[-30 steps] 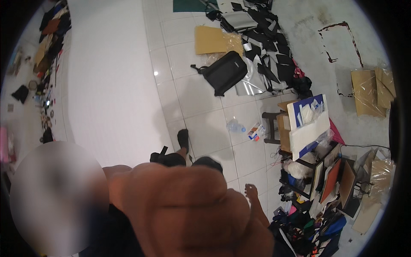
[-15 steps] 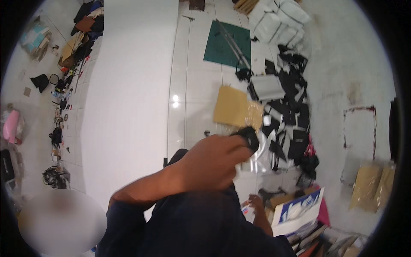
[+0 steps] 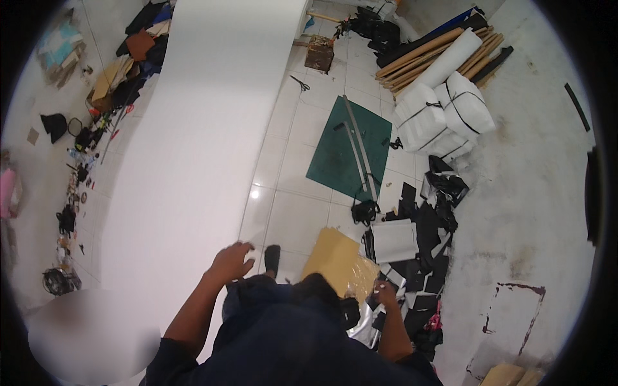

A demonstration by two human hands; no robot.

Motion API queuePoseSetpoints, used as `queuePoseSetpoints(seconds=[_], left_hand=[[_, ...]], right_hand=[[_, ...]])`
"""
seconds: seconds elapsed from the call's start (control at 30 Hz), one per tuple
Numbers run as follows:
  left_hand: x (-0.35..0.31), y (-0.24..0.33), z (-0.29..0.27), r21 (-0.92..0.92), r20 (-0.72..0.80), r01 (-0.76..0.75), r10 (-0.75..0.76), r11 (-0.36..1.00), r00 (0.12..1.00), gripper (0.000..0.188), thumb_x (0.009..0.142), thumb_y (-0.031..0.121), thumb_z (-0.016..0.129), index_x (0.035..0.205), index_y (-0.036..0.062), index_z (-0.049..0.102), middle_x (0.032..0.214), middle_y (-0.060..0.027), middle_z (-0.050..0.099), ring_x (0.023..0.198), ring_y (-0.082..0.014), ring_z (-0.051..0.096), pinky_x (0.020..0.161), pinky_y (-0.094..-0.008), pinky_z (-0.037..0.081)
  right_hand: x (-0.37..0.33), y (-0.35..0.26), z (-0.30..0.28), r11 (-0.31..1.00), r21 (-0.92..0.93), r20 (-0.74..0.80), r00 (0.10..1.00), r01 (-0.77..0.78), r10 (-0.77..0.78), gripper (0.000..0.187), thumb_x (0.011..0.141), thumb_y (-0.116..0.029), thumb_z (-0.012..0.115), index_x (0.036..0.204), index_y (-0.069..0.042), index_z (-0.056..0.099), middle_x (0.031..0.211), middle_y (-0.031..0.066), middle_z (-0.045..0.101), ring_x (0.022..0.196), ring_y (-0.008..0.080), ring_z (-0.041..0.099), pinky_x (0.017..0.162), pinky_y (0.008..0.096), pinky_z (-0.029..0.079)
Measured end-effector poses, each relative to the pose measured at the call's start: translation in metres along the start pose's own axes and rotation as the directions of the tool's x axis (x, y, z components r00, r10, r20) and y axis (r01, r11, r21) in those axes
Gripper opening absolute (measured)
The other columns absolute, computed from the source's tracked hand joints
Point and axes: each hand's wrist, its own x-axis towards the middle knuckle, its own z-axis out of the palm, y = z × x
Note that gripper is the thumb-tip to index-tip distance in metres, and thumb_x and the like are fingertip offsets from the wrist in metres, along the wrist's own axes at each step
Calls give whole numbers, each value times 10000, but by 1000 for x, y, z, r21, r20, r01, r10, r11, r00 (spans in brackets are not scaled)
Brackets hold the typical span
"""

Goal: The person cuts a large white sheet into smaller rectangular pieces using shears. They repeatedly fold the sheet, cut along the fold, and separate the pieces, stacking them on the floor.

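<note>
The long white sheet (image 3: pixel 174 193) lies on the tiled floor (image 3: pixel 280 212). In this view its right edge passes under the left grip (image 3: pixel 233 262), a bare hand, with fingers spread a little and nothing between them; I cannot tell whether it touches the sheet. The clear plastic film (image 3: pixel 364 278) lies just left of the right grip (image 3: pixel 385 293). Its fingers are bent, and I cannot tell if they hold something. Beside the film lies the tan cardboard sheet (image 3: pixel 329 258), partly covered by a knee.

The black bag (image 3: pixel 349 313) is near the right grip, mostly hidden by the body; its inside cannot be seen. Farther forward, two white bundles (image 3: pixel 421 116) are tied with black straps, and their content is hidden. The green mat (image 3: pixel 329 157) carries two metal bars (image 3: pixel 360 148). Black scraps (image 3: pixel 425 238) lie along the right side.
</note>
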Motion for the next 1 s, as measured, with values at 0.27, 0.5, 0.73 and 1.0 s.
queuePoseSetpoints(seconds=[0.27,0.5,0.73,1.0], left_hand=[[272,-25,-102,-408,-293,72,-205,910,934,287,855,175,647,1096,28,598,1013,-133,637,824,-248,640,748,-364,523],[359,-196,50,-246,201,796,-775,552,599,459,811,337,573,1108,-6,644,1107,-242,656,1087,-376,617,961,-435,484],[406,-151,38,-490,266,853,-901,180,342,385,781,328,615,948,-4,716,1069,-239,674,1046,-364,639,932,-423,500],[644,-188,-51,-738,0,631,-936,238,352,392,811,376,659,1050,65,663,1078,-191,675,1041,-352,631,912,-413,498]], right_hand=[[68,-70,34,960,68,400,889,-272,223,294,927,-337,622,1111,-107,623,843,53,655,644,163,626,498,294,488],[347,-276,-130,922,-358,112,987,146,-112,214,901,-201,596,1024,-38,660,770,53,645,593,171,621,494,327,507],[527,-776,-118,758,-279,14,791,590,-611,258,957,-255,579,1070,-25,607,774,68,608,648,140,578,588,295,474],[646,-1130,16,757,-125,333,745,642,-578,449,956,-408,564,1209,-37,556,965,80,638,796,163,613,659,301,481]])
